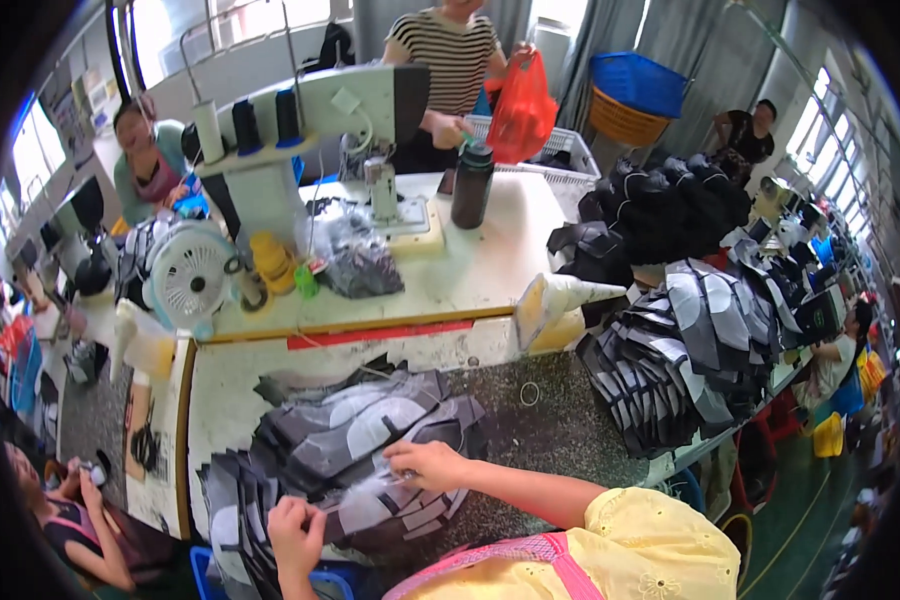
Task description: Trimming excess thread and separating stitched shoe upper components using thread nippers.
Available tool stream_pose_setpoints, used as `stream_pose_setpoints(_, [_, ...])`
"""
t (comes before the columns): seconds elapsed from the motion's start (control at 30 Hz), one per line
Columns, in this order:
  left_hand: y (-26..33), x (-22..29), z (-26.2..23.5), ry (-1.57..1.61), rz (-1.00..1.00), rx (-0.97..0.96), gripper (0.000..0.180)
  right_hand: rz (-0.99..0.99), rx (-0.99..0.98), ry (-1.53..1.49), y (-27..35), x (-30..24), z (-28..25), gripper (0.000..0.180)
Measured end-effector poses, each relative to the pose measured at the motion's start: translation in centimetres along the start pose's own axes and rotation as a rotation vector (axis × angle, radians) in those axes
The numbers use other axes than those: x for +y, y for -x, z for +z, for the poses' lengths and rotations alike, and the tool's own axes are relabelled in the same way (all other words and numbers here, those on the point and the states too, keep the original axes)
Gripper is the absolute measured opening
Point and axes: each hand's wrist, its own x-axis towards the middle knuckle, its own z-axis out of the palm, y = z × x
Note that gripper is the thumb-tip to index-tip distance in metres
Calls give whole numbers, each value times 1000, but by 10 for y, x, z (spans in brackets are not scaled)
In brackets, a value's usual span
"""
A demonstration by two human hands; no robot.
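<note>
Grey and white cut fabric pieces (355,415) lie in overlapping stacks on the table in front of me. My right hand (430,466) reaches over the stack from the right, its fingers pinched at the edge of a fabric piece. Just below its fingertips a pale piece (370,492) is smeared by motion. Lower left, my left hand (297,530) is closed, its fingers curled, above the near-left bundle of pieces (232,510). What lies inside those fingers, if anything, is hidden.
Large stacks of similar pieces (690,340) stand on the right. Glue-like tubs with cone spouts (550,310) sit at the table's back edge. Across it are a sewing machine (380,190), a fan (190,280) and a dark bottle (472,190). A person holds a red bag (523,105).
</note>
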Motion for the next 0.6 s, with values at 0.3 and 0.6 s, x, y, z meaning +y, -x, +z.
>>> stream_pose_setpoints(0.3, [-24, 94, -24, 262, 147, -79, 9, -168, -160, -658, 33, 9, -86, 18])
stream_pose_setpoints(0.6, [-7, -54, 96, 308, -428, -185, 14, 190, 126, -108, 1, 71, 2, 23])
